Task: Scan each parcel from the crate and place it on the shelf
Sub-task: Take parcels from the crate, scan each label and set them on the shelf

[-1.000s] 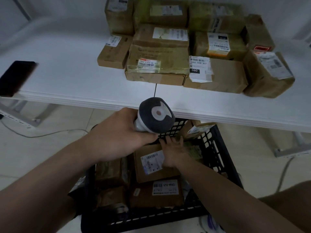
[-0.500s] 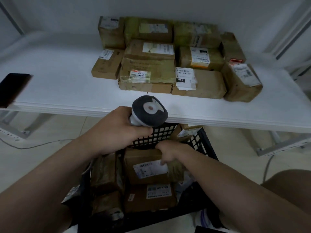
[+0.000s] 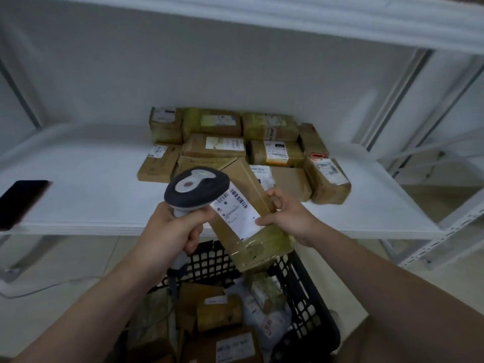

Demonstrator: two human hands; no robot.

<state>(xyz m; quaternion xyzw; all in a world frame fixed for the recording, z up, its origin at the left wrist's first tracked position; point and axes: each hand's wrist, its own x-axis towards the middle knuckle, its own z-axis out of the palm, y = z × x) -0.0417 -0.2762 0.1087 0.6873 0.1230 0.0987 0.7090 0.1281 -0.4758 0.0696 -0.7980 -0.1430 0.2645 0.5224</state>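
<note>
Your right hand (image 3: pixel 285 218) pinches the parcel (image 3: pixel 243 210) by its right edge, above the crate (image 3: pixel 309 297) and in front of the shelf (image 3: pixel 91 179). The parcel's long axis tilts up and away from you, label facing you. Your left hand (image 3: pixel 170 231) grips the scanner (image 3: pixel 196 188), its head at the label's upper-left corner; the barcode lies just to its right.

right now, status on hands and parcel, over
Left hand grips scanner, head over the label. Right hand holds parcel tilted above crate. Not yet on shelf; nothing between scanner and label.
</note>
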